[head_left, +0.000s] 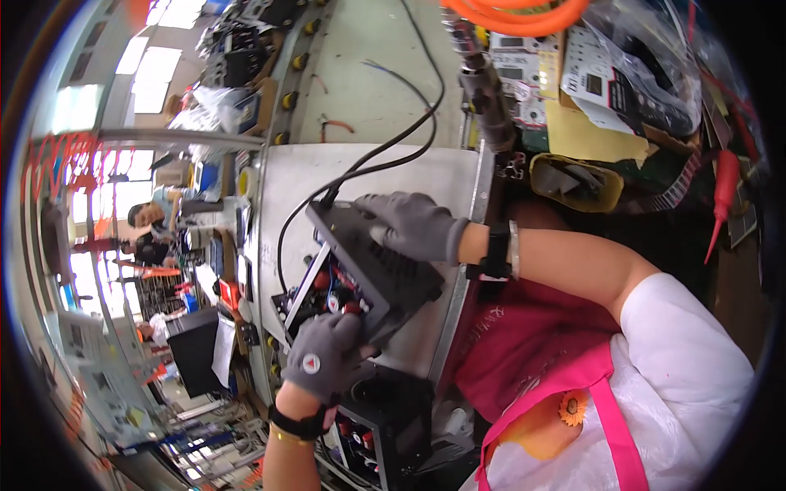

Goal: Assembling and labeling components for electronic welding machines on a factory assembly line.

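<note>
A black box-shaped device casing stands tilted on the pale work surface, one side uncovered. Red and blue wires and small parts show inside it. My right hand, in a grey glove, grips the casing's upper panel, its fingers bent over the edge. At the uncovered side my left hand, also gloved in grey, is closed with its fingers curled by the wires. Its fingertips are hidden, so what it pinches cannot be made out. Black cables run from the casing toward the far end of the bench.
A second black device with wires inside stands beside my left wrist. On the right are a yellow container, a red-handled tool, and papers and bagged parts. An orange hose hangs above. Another person is in the background.
</note>
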### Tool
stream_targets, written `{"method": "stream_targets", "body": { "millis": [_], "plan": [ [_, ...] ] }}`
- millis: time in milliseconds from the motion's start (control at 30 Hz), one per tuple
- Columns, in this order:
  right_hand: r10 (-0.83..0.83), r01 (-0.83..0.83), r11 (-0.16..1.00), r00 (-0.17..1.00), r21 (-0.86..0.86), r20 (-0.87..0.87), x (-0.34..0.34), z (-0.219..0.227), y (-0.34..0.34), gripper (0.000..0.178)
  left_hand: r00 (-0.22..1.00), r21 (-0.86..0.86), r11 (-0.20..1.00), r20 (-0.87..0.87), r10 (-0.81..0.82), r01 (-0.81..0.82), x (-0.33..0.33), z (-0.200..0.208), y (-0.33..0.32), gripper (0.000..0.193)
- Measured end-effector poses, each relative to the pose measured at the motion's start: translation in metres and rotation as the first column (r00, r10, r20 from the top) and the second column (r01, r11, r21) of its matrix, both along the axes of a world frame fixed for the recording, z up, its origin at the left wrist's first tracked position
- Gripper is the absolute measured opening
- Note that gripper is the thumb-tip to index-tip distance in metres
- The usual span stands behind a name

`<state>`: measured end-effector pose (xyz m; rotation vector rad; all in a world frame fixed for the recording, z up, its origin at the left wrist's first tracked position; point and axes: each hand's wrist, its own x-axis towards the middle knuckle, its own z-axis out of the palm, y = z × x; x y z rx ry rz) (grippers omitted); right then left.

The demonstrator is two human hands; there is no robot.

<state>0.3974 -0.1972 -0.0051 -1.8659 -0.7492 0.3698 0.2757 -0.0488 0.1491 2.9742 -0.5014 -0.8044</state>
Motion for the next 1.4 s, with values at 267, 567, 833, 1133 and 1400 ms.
{"method": "stream_targets", "body": {
  "millis": [267,567,833,1133,1400],
  "plan": [
    [-0.226,0.044,0.864,0.924,0.501,0.308,-0.037,0.038,-0.014,0.039,0.809,-0.321,0.833,0.250,0.533,-0.450,-0.056,0.046,0.042,0.038],
    [0.074,-0.134,0.991,0.546,0.000,0.834,-0.063,0.050,0.023,0.040,0.327,-0.064,0.380,0.390,0.861,-0.923,-0.331,0.017,0.084,0.056],
    [-0.018,0.097,0.993,0.661,-0.061,0.751,-0.012,0.071,0.042,0.032,-0.206,-0.944,-0.147,-0.087,0.975,-0.295,-0.370,-0.088,0.061,0.075],
    [0.097,-0.043,0.994,0.782,-0.101,0.616,0.034,0.037,0.065,0.064,-0.335,-0.961,-0.162,-0.081,0.939,-0.223,-0.354,-0.114,0.141,0.074],
    [0.207,-0.056,0.957,0.821,-0.286,0.532,0.041,0.074,0.085,0.069,-0.474,-0.892,-0.135,0.096,0.875,-0.431,-0.322,-0.131,0.226,0.059]
  ]
}}
